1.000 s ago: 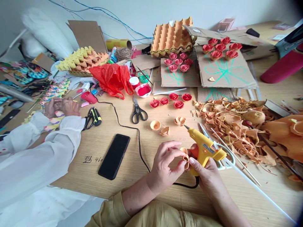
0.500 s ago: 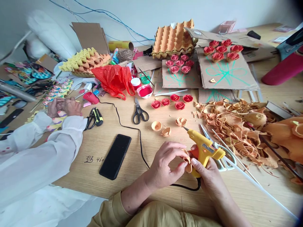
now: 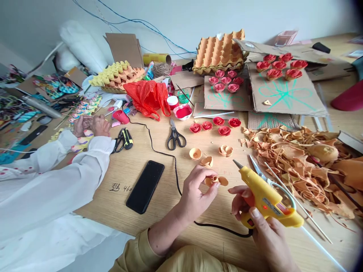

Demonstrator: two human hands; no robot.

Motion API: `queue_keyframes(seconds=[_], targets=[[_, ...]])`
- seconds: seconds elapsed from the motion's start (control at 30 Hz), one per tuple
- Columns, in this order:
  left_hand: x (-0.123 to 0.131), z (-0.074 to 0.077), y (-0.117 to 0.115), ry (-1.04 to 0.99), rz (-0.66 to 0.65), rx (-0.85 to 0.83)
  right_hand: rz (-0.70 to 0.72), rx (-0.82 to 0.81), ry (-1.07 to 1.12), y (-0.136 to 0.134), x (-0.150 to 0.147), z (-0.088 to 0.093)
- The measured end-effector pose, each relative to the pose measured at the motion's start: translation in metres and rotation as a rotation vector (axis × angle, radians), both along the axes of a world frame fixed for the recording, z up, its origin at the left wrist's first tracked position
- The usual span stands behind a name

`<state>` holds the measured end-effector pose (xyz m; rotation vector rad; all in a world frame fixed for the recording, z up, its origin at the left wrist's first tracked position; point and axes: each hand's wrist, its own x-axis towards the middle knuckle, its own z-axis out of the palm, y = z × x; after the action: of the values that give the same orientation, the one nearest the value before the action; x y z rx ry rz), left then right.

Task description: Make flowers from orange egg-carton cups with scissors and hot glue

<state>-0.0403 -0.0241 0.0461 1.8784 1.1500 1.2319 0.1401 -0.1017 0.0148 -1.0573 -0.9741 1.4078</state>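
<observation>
My left hand [image 3: 198,190] pinches a small orange paper flower piece [image 3: 215,180] between thumb and fingers, just above the wooden table [image 3: 159,211]. My right hand [image 3: 255,219] grips the handle of a yellow glue gun [image 3: 265,196], whose nozzle points up and left toward the piece, a short gap away. Its black cord [image 3: 170,166] runs across the table. Three unpainted orange flowers [image 3: 208,155] lie just beyond my left hand, and red painted flowers [image 3: 215,125] sit farther back.
Another person in white sleeves [image 3: 56,177] works at the left, hands [image 3: 90,126] together. A black phone [image 3: 145,186], scissors [image 3: 176,136], a red bag [image 3: 149,96], egg trays [image 3: 218,51], flower-covered cardboard [image 3: 283,88] and an orange scrap pile [image 3: 300,158] crowd the table.
My hands have come apart: the right hand drew the glue gun right and toward me, while the left hand kept the orange piece and lifted it slightly left. The view shifted.
</observation>
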Motion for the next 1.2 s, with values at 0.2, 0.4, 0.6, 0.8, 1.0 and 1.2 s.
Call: queue_keyframes(seconds=[0.2, 0.4, 0.6, 0.8, 1.0, 1.2], targets=[[0.005, 0.0, -0.005, 0.048, -0.055, 0.047, 0.074, 0.083, -0.303, -0.002, 0.0, 0.002], [0.007, -0.001, -0.008, 0.073, -0.098, 0.1, 0.028, 0.13, -0.396, 0.002, 0.0, 0.007], [0.003, -0.009, -0.012, 0.106, -0.068, 0.065, 0.047, 0.121, -0.408, 0.004, -0.001, 0.011], [0.003, -0.006, -0.009, 0.104, -0.149, 0.172, 0.021, 0.118, -0.383, 0.004, -0.001, 0.012], [0.0, -0.003, -0.006, 0.097, -0.072, 0.161, -0.044, 0.171, -0.404, 0.0, 0.0, 0.006], [-0.006, 0.0, -0.002, 0.06, 0.031, 0.173, -0.019, 0.317, -0.47, -0.003, 0.004, 0.003]])
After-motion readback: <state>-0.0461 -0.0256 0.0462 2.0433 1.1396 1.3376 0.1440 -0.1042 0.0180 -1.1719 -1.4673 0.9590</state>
